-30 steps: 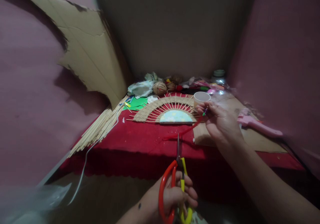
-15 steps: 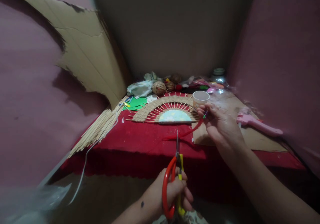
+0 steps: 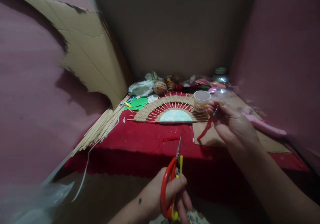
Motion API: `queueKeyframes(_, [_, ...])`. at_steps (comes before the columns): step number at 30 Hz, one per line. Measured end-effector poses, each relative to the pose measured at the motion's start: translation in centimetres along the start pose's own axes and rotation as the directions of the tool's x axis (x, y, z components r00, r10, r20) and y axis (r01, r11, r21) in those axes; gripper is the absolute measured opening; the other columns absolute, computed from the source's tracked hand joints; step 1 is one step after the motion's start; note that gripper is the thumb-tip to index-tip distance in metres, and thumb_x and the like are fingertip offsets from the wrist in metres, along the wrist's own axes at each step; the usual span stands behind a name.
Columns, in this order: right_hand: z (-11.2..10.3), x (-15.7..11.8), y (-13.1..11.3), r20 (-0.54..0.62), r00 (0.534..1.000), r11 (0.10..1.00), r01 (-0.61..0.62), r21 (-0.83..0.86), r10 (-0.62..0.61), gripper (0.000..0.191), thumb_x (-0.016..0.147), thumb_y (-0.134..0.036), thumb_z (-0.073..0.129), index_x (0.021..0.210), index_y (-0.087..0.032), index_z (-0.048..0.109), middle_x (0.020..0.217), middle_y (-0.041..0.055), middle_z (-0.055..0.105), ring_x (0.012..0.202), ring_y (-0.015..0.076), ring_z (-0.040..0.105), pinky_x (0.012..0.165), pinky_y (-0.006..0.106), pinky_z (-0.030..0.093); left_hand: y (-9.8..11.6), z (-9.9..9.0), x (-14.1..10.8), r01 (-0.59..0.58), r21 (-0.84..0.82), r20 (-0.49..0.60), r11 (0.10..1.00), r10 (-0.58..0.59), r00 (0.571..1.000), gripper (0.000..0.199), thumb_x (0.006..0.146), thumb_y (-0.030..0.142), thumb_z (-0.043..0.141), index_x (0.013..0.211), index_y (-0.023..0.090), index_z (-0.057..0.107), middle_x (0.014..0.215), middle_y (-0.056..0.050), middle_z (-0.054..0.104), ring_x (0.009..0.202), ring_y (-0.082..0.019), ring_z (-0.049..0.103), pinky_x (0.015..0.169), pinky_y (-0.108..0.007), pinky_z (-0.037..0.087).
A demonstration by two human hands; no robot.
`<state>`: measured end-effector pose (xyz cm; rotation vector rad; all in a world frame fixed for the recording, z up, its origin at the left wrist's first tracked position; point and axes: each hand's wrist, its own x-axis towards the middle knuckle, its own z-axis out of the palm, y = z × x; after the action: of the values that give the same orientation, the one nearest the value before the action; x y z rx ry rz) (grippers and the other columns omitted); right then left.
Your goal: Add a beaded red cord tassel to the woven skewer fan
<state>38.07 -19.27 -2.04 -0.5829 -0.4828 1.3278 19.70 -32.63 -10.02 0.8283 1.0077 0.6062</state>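
Observation:
My left hand [image 3: 175, 190] is closed around scissors [image 3: 168, 187] with red and yellow handles; the blades point away from me, over the front of the red cloth. By the blade tips, a short cut piece of red strand [image 3: 171, 138] lies on the cloth. Pinched in my right hand [image 3: 231, 122] is a red tassel [image 3: 206, 129], its strands hanging down over the cardboard, with small green and purple bits at its top. Beyond the hands rests a half-round woven fan [image 3: 147, 112] of sticks and twine with a pale patterned centre.
A paper cup [image 3: 202, 100] stands behind my right hand. To the right, a pink glue gun [image 3: 265, 125] lies on a cardboard sheet [image 3: 206, 140]. Thin sticks [image 3: 100, 127] are bundled at the left. Twine balls [image 3: 160, 88] and a jar [image 3: 221, 75] line the back.
The red strands no longer stretch across the scissors; a cut piece stays on the cloth. My right hand has moved right with the shorter tassel, which now hangs down.

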Motion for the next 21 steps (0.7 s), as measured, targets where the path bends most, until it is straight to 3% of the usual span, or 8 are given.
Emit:
queueKeyframes(5, [0.4,-0.4,-0.4,-0.031,0.999,0.999,-0.044,-0.018,0.044,0.028,0.088,-0.001,0.044,0.071,-0.008,0.065,0.070,0.0060,0.066,0.063,0.0104,0.065,0.060,0.017,0.057,1.2,0.6,-1.7,0.031,0.039,-0.118,0.999,-0.026,0.993,0.019,0.073,0.018,0.060,0.090,0.014,0.054,0.080,-0.009,0.070,0.062,-0.017,0.068,0.051,-0.021,0.041])
queueKeyframes(8, [0.4,-0.2,-0.3,-0.036,0.997,0.998,-0.063,-0.029,0.061,0.025,0.087,0.000,0.045,0.074,-0.009,0.065,0.072,0.0060,0.065,0.064,0.0107,0.066,0.061,0.017,0.057,2.7,-0.5,-3.6,0.039,0.205,-0.158,0.978,-0.007,0.987,0.019,0.076,0.023,0.059,0.092,0.016,0.052,0.075,-0.005,0.068,0.051,-0.013,0.062,0.046,-0.021,0.036])
queueKeyframes(10, [0.5,0.0,-0.2,-0.028,0.998,0.997,-0.061,-0.040,0.060,0.023,0.086,-0.001,0.047,0.073,-0.009,0.065,0.073,0.0065,0.065,0.066,0.0114,0.066,0.061,0.017,0.058,4.9,-2.4,-4.9,-0.054,0.369,-0.238,0.928,0.150,0.960,0.026,0.081,0.035,0.058,0.099,0.017,0.052,0.080,-0.005,0.067,0.051,-0.012,0.059,0.050,-0.024,0.042])
queueKeyframes(12, [0.8,0.2,0.0,0.003,0.998,0.997,-0.057,-0.056,0.058,0.022,0.086,-0.002,0.049,0.072,-0.010,0.065,0.073,0.0062,0.065,0.065,0.0114,0.066,0.061,0.018,0.058,8.0,-5.1,-5.5,-0.079,0.600,-0.345,0.796,0.346,0.873,0.035,0.079,0.047,0.059,0.095,0.017,0.054,0.076,-0.005,0.065,0.055,-0.015,0.058,0.051,-0.026,0.043])
queueKeyframes(13, [1.1,0.3,0.1,0.033,0.998,0.996,-0.056,-0.063,0.058,0.022,0.086,-0.003,0.050,0.073,-0.011,0.066,0.073,0.0058,0.065,0.066,0.0114,0.065,0.061,0.018,0.058,9.6,-6.6,-5.4,-0.045,0.714,-0.412,0.699,0.471,0.780,0.036,0.079,0.048,0.057,0.097,0.017,0.055,0.074,-0.004,0.063,0.058,-0.017,0.058,0.051,-0.026,0.042])
queueKeyframes(16, [2.2,0.3,0.6,0.149,0.987,0.996,-0.047,-0.079,0.058,0.022,0.086,-0.005,0.050,0.073,-0.013,0.066,0.074,0.0046,0.065,0.068,0.0114,0.065,0.064,0.020,0.058,13.9,-11.6,-3.7,0.488,0.821,-0.539,0.298,0.687,0.487,0.031,0.081,0.040,0.052,0.095,0.014,0.062,0.082,-0.011,0.065,0.076,-0.025,0.063,0.062,-0.030,0.041])
queueKeyframes(17, [2.5,0.3,0.7,0.182,0.981,0.995,-0.048,-0.087,0.064,0.022,0.086,-0.005,0.050,0.074,-0.013,0.067,0.075,0.0045,0.066,0.069,0.0116,0.066,0.065,0.020,0.059,15.0,-13.2,-2.9,0.553,0.784,-0.568,0.282,0.685,0.456,0.030,0.079,0.038,0.053,0.091,0.012,0.064,0.081,-0.015,0.066,0.078,-0.029,0.063,0.062,-0.032,0.040])
queueKeyframes(21, [3.2,0.5,1.1,0.217,0.974,0.992,-0.039,-0.123,0.066,0.019,0.086,-0.007,0.052,0.075,-0.014,0.067,0.075,0.0049,0.066,0.068,0.0113,0.065,0.065,0.020,0.058,17.2,-18.4,0.1,0.615,0.745,-0.608,0.260,0.643,0.465,0.024,0.072,0.035,0.060,0.066,0.013,0.066,0.074,-0.019,0.066,0.080,-0.036,0.064,0.060,-0.033,0.039])
